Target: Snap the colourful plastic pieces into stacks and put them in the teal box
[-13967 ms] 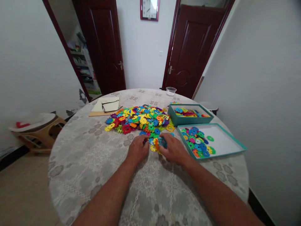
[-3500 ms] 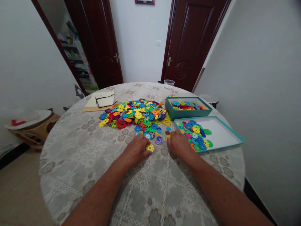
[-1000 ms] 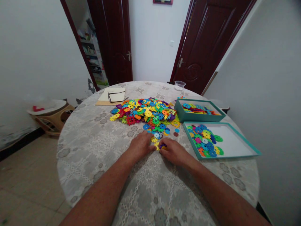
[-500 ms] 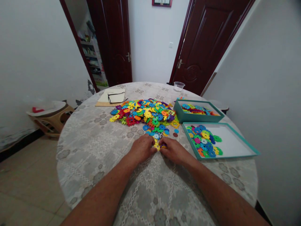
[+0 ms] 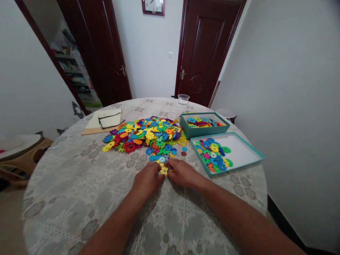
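My left hand (image 5: 148, 177) is closed, its fingertips on the left side of a yellow gear-shaped plastic piece (image 5: 164, 170). From the other side my right hand (image 5: 182, 173) grips at the same yellow piece, fingers curled. A bit of purple shows by the right fingertips, partly hidden. Just beyond my fingers, several blue, white and green gear-shaped pieces (image 5: 162, 153) lie joined or overlapping; I cannot tell which. Behind them spreads a large heap of colourful gear-shaped pieces (image 5: 148, 134).
To the right stand a teal box (image 5: 189, 132) of colourful pieces and a teal-edged white lid (image 5: 243, 152) holding more pieces. Black glasses (image 5: 109, 120) rest on papers and a board (image 5: 91, 124) at back left. A clear plastic bowl (image 5: 183, 99) sits at the far edge.
The whole view has swung to the right, so table, pieces and hands appear further left. Both hands stay together at the yellow piece.
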`<control>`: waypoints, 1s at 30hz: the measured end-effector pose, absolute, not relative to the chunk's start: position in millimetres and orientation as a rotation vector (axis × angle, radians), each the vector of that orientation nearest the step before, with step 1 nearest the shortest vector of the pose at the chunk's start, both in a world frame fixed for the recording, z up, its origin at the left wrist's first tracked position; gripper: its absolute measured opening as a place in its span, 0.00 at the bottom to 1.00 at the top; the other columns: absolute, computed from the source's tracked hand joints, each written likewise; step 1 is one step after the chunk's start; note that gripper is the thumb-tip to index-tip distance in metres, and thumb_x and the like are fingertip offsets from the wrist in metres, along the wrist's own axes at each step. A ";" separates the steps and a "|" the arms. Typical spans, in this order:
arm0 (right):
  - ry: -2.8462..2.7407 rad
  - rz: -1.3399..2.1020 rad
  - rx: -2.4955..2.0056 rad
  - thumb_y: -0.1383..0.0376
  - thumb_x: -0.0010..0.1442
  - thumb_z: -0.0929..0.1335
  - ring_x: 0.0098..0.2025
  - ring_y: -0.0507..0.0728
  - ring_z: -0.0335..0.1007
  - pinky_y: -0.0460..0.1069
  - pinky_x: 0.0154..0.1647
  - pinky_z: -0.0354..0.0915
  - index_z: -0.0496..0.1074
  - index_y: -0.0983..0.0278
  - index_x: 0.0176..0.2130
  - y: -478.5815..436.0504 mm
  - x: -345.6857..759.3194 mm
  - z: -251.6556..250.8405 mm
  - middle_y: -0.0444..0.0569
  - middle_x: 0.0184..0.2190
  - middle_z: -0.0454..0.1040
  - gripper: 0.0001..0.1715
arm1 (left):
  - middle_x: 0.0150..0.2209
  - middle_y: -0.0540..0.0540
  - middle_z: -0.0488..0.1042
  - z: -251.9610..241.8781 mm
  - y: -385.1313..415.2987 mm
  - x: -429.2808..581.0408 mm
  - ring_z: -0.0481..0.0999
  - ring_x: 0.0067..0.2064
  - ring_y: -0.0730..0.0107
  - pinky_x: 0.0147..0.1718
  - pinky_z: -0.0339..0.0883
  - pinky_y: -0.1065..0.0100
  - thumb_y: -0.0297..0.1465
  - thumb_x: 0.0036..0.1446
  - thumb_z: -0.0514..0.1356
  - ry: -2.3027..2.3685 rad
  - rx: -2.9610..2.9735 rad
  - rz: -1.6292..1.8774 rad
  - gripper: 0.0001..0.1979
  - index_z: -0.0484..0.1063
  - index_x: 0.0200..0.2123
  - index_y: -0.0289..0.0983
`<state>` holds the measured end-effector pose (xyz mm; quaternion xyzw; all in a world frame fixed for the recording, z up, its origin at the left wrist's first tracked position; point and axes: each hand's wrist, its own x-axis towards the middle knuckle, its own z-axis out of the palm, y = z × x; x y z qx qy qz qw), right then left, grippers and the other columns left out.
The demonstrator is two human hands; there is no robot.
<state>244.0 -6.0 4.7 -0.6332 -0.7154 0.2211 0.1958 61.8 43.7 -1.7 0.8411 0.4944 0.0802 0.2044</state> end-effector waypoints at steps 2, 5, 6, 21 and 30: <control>-2.007 0.615 -1.776 0.69 0.60 0.68 0.51 0.60 0.74 0.50 0.50 0.64 0.75 0.61 0.51 -6.1 243.9 5.7 0.52 0.49 0.79 0.19 | 0.47 0.44 0.79 -0.5 43.3 63.0 0.78 0.48 0.60 0.43 0.65 0.66 0.32 0.60 0.61 1.360 2.339 0.212 0.08 0.73 0.43 0.41; -2.022 0.611 -1.770 0.69 0.60 0.68 0.50 0.60 0.74 0.50 0.49 0.64 0.76 0.61 0.49 -4.7 244.8 5.7 0.51 0.48 0.80 0.17 | 0.44 0.45 0.80 0.2 42.8 64.0 0.77 0.47 0.61 0.42 0.64 0.66 0.31 0.61 0.59 1.343 2.314 0.202 0.06 0.73 0.41 0.41; -2.024 0.610 -1.770 0.69 0.60 0.68 0.50 0.60 0.74 0.50 0.49 0.64 0.76 0.61 0.49 -4.0 245.2 5.1 0.51 0.47 0.80 0.17 | 0.44 0.45 0.80 0.4 42.8 64.1 0.77 0.45 0.62 0.41 0.64 0.66 0.32 0.61 0.59 1.348 2.308 0.206 0.06 0.73 0.41 0.41; -1.676 0.069 -1.880 0.71 0.63 0.66 0.49 0.60 0.71 0.52 0.53 0.63 0.75 0.63 0.43 -18.0 340.8 32.0 0.53 0.43 0.77 0.09 | 0.46 0.47 0.76 3.4 38.9 59.4 0.76 0.46 0.61 0.42 0.63 0.66 0.35 0.58 0.63 1.267 2.353 0.193 0.09 0.71 0.42 0.42; -1.483 -0.233 -1.948 0.70 0.65 0.65 0.53 0.65 0.70 0.56 0.55 0.64 0.75 0.65 0.47 -14.4 362.1 15.0 0.59 0.47 0.75 0.13 | 0.39 0.50 0.76 9.2 35.9 61.9 0.74 0.39 0.65 0.34 0.56 0.68 0.32 0.57 0.63 1.233 2.248 0.209 0.10 0.66 0.42 0.42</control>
